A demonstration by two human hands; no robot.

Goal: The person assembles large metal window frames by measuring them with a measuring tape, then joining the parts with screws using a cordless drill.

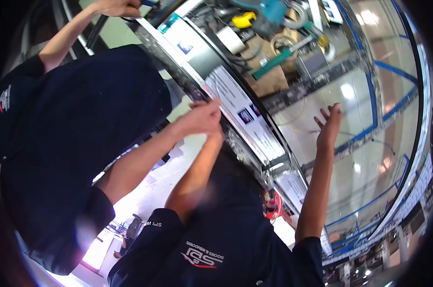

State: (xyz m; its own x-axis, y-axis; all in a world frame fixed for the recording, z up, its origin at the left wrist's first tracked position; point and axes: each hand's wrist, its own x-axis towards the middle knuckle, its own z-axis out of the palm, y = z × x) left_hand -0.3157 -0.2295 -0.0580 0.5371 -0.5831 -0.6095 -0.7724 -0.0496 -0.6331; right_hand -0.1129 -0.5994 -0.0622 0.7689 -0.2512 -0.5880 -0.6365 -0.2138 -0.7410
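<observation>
My left hand [216, 132] is at the near edge of a long window or door profile [235, 103], covered in white printed film with blue logos. It meets a co-worker's hand [197, 118], which overlaps it, so its fingers are hidden. My right hand [329, 125] reaches out beyond the profile, fingers apart and holding nothing, above the glossy pale panel of the workbench [302, 115]. The co-worker's other hand [118, 7] is at the top left, by the far end of the profile.
Tools crowd the bench's far compartment: a teal power tool [269, 16], a yellow tape measure [244, 20], tape rolls [283, 45] and a green-handled tool [272, 64]. Blue tape [396, 71] lines the bench. A co-worker in a dark shirt [82, 105] stands close on my left.
</observation>
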